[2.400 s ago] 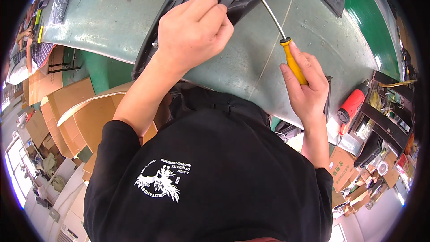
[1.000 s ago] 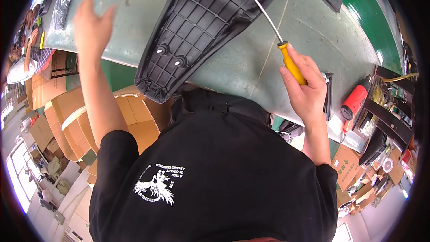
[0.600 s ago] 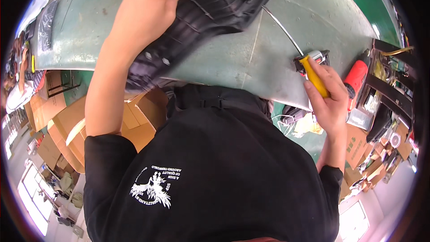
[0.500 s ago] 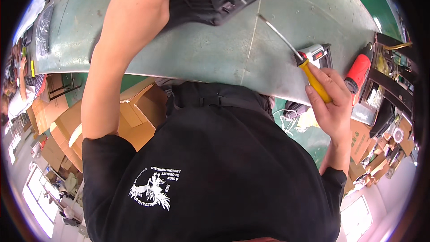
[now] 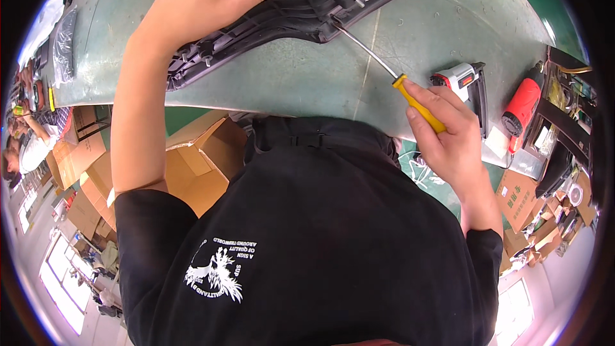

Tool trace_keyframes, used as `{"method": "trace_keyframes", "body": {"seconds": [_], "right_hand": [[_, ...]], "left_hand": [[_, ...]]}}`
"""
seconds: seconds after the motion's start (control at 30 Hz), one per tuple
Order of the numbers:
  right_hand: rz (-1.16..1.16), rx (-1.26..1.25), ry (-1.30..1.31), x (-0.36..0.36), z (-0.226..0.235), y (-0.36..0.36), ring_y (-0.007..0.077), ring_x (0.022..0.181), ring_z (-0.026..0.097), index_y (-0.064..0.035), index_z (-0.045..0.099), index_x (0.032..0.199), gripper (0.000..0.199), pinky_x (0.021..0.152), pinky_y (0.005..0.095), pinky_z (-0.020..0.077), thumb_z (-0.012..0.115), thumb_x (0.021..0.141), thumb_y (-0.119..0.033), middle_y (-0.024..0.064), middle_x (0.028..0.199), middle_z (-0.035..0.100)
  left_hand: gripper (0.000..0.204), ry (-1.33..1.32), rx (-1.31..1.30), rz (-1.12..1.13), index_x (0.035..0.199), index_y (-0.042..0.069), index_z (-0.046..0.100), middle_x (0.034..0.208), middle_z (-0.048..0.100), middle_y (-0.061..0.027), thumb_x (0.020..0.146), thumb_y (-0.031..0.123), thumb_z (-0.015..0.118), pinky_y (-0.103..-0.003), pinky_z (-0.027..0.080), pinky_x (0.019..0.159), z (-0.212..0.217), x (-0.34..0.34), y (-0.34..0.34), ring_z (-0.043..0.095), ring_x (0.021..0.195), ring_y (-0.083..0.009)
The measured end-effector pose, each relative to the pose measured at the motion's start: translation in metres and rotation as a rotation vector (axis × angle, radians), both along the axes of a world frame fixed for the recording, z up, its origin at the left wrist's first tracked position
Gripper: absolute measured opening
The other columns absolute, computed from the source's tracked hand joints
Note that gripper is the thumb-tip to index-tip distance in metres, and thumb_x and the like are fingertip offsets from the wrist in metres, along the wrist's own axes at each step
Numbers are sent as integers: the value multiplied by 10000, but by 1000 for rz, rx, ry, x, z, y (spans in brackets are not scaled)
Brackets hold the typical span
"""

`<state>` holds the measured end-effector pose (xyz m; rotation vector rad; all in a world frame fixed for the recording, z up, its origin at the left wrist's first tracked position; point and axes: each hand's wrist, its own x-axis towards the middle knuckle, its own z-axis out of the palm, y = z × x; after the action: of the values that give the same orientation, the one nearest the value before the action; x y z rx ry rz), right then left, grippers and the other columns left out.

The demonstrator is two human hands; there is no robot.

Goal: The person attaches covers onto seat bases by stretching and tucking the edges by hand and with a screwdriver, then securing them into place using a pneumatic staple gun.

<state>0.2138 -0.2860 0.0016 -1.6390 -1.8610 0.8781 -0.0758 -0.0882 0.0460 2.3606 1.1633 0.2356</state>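
Observation:
A black moulded plastic panel (image 5: 301,16) with ribs and several metal studs lies on the green-topped table at the far side. My left hand (image 5: 198,0) grips its upper edge, the thumb lying over the ribbed side. My right hand (image 5: 448,125) is closed round the yellow handle of a screwdriver (image 5: 419,104). The metal shaft points up and to the left, and its tip meets the panel's near edge beside the studs. The fingers of my left hand behind the panel are partly hidden.
On the table (image 5: 256,74), right of the screwdriver, lie a grey staple gun (image 5: 458,80) and a red power tool (image 5: 522,106). A clear plastic bag (image 5: 64,45) rests at the left. An open cardboard box (image 5: 192,166) stands below the near edge. Someone works at far left.
My right hand has moved left, bringing the screwdriver tip from the bare table to the panel's edge. The panel has tilted, showing more of its ribbed side and studs.

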Motion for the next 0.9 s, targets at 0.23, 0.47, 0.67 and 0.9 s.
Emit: {"method": "trace_keyframes", "body": {"seconds": [0.23, 0.47, 0.67, 0.9], "right_hand": [[19, -103, -88, -1, 25, 22, 268, 751, 663, -10, 753, 1224, 349, 693, 336, 536, 741, 877, 29, 144, 930, 684], [139, -215, -157, 8, 39, 43, 246, 854, 693, 0, 725, 1283, 380, 741, 316, 549, 713, 906, 48, 162, 1048, 698], [572, 505, -783, 40, -9, 43, 244, 770, 651, -90, 708, 1348, 535, 584, 324, 548, 741, 820, -11, 114, 1090, 656], [-13, -349, 397, 32, -27, 19, 61, 891, 603, -44, 643, 1430, 403, 733, 211, 505, 665, 1028, -39, 41, 1178, 690]], "left_hand": [[810, -172, -37, -114, 1583, 45, 420, 1512, 542, -208, 858, 86, 779, -390, 436, 1140, -16, -11, 13, 557, 1363, -348], [747, -285, -282, -38, 1576, 81, 473, 1478, 613, -149, 887, 37, 758, -345, 465, 1106, -29, -14, 36, 601, 1307, -233], [685, -333, -308, 16, 1589, 87, 462, 1485, 606, -103, 959, 98, 729, -331, 440, 1115, -36, -34, 61, 579, 1283, -194], [671, -345, -457, 12, 1594, 110, 464, 1476, 613, -85, 981, 190, 724, -337, 412, 1145, -32, -41, 71, 573, 1295, -199]]}}
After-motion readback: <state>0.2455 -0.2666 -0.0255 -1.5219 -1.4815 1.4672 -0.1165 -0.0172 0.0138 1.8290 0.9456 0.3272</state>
